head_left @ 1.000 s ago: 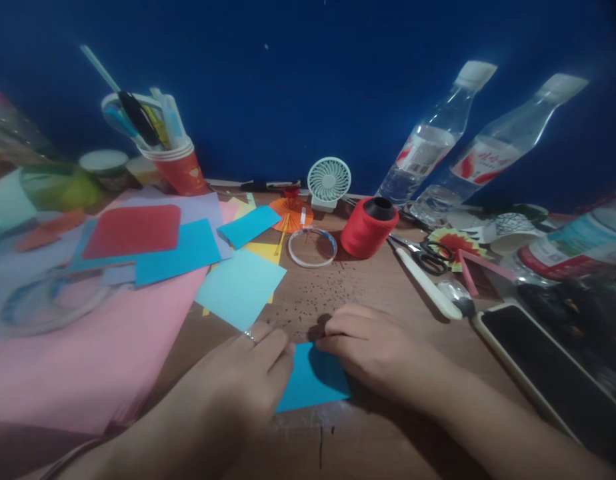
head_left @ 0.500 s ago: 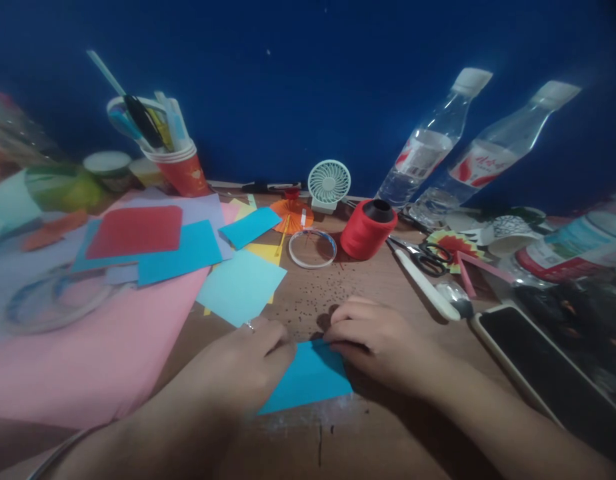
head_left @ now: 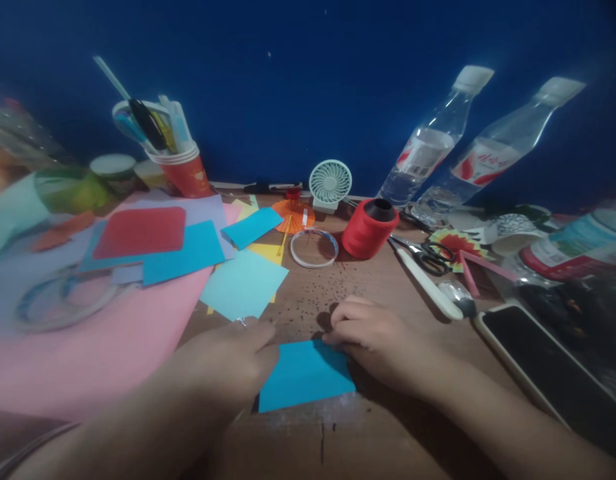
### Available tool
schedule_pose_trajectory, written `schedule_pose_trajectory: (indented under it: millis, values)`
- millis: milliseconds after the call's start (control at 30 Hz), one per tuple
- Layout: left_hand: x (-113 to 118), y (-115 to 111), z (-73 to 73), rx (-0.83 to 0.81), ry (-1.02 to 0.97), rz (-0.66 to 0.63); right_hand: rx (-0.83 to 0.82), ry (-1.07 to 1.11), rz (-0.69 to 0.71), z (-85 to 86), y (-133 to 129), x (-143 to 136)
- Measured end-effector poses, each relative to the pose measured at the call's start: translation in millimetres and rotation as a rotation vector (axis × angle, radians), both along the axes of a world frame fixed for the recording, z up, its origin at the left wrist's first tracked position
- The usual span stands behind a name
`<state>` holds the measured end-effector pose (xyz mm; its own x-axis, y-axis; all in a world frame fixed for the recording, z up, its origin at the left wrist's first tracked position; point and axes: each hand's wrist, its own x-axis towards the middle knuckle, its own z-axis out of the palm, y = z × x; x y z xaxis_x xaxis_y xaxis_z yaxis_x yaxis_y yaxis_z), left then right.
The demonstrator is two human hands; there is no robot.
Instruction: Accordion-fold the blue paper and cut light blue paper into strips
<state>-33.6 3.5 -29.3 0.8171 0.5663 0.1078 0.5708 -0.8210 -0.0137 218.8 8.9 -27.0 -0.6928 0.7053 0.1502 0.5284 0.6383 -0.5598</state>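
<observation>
A blue sheet of paper [head_left: 305, 373] lies on the brown table right in front of me. My right hand [head_left: 375, 337] has its fingers curled and closed on the sheet's upper right edge. At the upper left edge is my left hand [head_left: 233, 363], with a ring on one finger. Its fingers are bent together against the paper, and the fingertips are partly hidden. Beyond the hands, small dark specks are scattered on the wood. A pale aqua paper square [head_left: 244, 283] lies just past my left hand.
Stacked coloured papers [head_left: 183, 250] cover the left side. A red thread spool [head_left: 369, 230], a tape ring [head_left: 314, 249] and a small fan [head_left: 331, 183] stand ahead. To the right are scissors [head_left: 431, 257], a white-handled tool [head_left: 428, 287], a phone [head_left: 543, 360] and bottles [head_left: 423, 153].
My left hand has slid left along the sheet's upper edge, baring more of the blue paper. My right hand stays at the right corner with barely any motion.
</observation>
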Motion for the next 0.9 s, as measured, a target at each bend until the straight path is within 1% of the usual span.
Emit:
schedule_pose_trajectory:
  millis: [67, 133, 167, 300, 400, 467, 567, 667, 767, 833, 900]
  values:
    - [-1, 0, 0.4, -0.034, 0.011, -0.008, 0.0, 0.02, 0.0, 0.3, 0, 0]
    - [-2, 2, 2.5, -0.092, 0.002, -0.044, -0.004, 0.024, -0.002, 1.0, 0, 0]
    - [-2, 3, 4.3, -0.13, -0.005, -0.04, -0.007, 0.023, -0.002, 1.4, 0, -1]
    - [1, 10, 16.5, -0.338, -0.029, 0.068, -0.007, 0.013, -0.003, 2.5, 0, -1]
    - [4, 12, 24.2, -0.428, -0.004, 0.081, -0.004, 0.003, -0.008, 3.5, 0, -2]
    - [4, 11, 25.2, -0.417, 0.03, 0.09, 0.003, 0.0, -0.008, 4.5, 0, -2]
    - [3, 8, 21.7, -0.35, 0.051, 0.09, 0.01, -0.004, 0.001, 6.4, 0, -1]
    - [0, 5, 17.7, -0.292, 0.043, 0.03, 0.005, -0.016, 0.012, 8.2, 0, 0]
    - [0, 3, 16.2, -0.152, 0.029, -0.048, 0.008, -0.036, 0.007, 9.8, 0, 1]
    - [1, 1, 17.2, -0.078, 0.061, -0.071, 0.013, -0.061, 0.005, 10.9, -2, 1]
    - [3, -3, 19.3, -0.071, 0.097, -0.072, 0.032, -0.097, 0.002, 11.8, -3, 0]
